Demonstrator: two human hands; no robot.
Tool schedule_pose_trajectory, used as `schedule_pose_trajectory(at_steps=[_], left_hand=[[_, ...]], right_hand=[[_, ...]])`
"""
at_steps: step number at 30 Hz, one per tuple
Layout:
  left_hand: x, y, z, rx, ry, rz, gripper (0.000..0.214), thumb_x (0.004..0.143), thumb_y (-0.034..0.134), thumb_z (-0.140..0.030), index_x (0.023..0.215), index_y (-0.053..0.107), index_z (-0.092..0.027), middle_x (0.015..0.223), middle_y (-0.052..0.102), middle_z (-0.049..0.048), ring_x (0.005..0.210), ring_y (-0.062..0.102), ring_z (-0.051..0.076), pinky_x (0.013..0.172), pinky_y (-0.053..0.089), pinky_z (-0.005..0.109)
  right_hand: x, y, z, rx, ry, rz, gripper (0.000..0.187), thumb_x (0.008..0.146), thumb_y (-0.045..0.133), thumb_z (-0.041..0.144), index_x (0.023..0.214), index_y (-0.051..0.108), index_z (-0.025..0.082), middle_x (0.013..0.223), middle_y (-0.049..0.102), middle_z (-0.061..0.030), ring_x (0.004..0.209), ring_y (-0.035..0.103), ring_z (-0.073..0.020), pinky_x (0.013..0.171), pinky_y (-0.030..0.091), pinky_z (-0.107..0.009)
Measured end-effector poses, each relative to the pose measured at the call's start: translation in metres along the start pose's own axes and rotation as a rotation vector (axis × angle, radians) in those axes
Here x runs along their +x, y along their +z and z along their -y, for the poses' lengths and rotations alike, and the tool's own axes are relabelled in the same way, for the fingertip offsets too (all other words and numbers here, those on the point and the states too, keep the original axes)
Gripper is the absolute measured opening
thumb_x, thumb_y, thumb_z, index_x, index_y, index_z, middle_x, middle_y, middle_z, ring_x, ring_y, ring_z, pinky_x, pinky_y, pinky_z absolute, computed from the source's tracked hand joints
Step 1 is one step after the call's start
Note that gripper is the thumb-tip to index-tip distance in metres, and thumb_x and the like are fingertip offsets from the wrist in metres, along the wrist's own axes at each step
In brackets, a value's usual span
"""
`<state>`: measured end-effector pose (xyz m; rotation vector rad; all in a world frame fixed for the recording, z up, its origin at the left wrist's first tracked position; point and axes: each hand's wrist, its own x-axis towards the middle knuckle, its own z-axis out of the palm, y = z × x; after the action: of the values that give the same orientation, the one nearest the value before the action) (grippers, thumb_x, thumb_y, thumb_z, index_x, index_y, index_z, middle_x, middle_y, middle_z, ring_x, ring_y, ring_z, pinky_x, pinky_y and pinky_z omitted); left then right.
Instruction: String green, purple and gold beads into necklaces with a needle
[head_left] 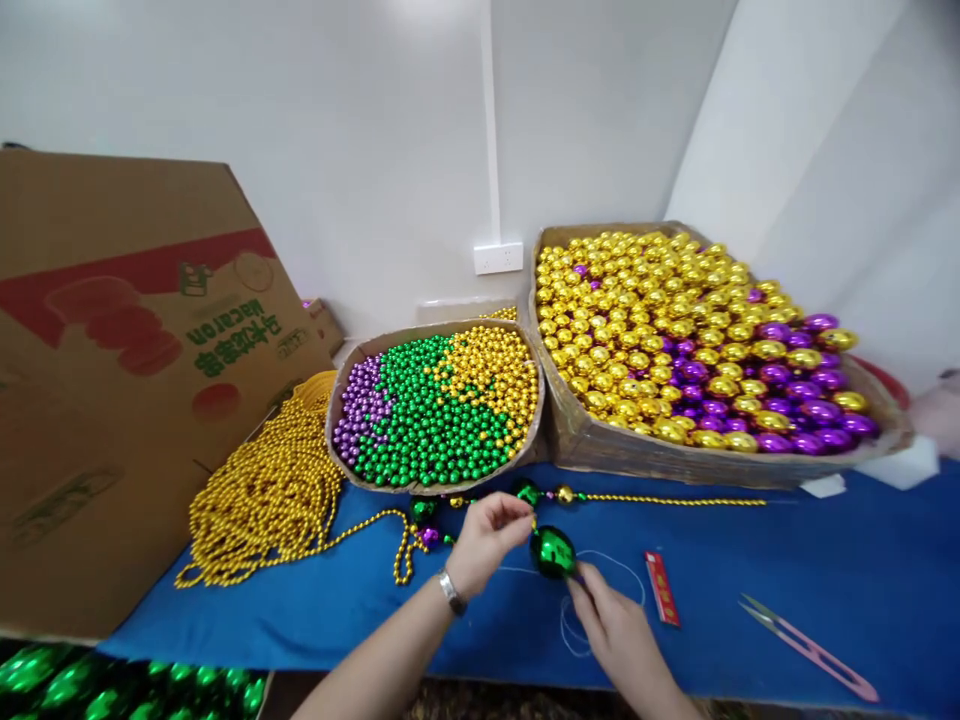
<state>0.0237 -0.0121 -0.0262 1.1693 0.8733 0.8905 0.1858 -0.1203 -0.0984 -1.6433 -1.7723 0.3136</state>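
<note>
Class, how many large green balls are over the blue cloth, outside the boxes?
3: one ball between the left hand and right hand, a second ball just beyond the left hand, a third ball to its left. Hands may hide others.

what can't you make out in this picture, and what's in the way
Head view, left hand: whatever its fingertips pinch is too small and partly covered by the fingers.
Head view, right hand: its own fingers hide what they grip at the big green ball.
Head view, red packet: print too small to read.
Head view, pale shape: blurred, cut off by the right edge.
Head view, green balls: cut off by the picture's edges.
</note>
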Motion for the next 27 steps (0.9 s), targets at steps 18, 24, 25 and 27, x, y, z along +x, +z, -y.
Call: schedule_pose_trajectory(at_steps=[18,24,25,27], left_hand=[[0.046,0.067,-0.095,0.312,0.294,0.396,0.024,0.08,0.06,-0.036,0.088,0.07,-0.016,0.079,0.068,0.0076,0.069,0.06,0.017,0.062,0.046,0.024],[0.132,0.142,-0.111,0.619,0.625,0.511,0.024,0.086,0.049,-0.032,0.093,0.067,-0.017,0.082,0.066,0.0062,0.074,0.059,0.018,0.067,0.044,0.027],[0.151,0.158,-0.109,0.752,0.725,0.51,0.022,0.085,0.051,-0.029,0.095,0.066,-0.018,0.085,0.066,0.0072,0.078,0.059,0.02,0.071,0.045,0.028],[0.187,0.189,-0.103,1.039,0.854,0.511,0.022,0.083,0.053,-0.023,0.1,0.065,-0.017,0.092,0.064,0.0107,0.087,0.058,0.023,0.08,0.044,0.033]], right_hand=[[0.059,-0.045,0.011,0.391,0.018,-0.197,0.031,0.096,0.033,0.032,0.105,0.06,0.019,0.076,0.067,-0.0034,0.062,0.065,-0.0142,0.061,0.053,-0.023],[0.046,-0.028,-0.016,0.549,0.168,-0.2,0.038,0.095,0.032,0.045,0.093,0.061,0.02,0.065,0.064,-0.0015,0.049,0.061,-0.0138,0.048,0.049,-0.02],[0.044,-0.024,-0.019,0.551,0.177,-0.195,0.04,0.094,0.032,0.047,0.092,0.061,0.021,0.064,0.065,-0.0016,0.047,0.061,-0.0136,0.047,0.048,-0.02],[0.042,-0.015,-0.025,0.538,0.206,-0.21,0.044,0.093,0.03,0.052,0.089,0.062,0.022,0.061,0.064,-0.0011,0.043,0.059,-0.0132,0.043,0.047,-0.019]])
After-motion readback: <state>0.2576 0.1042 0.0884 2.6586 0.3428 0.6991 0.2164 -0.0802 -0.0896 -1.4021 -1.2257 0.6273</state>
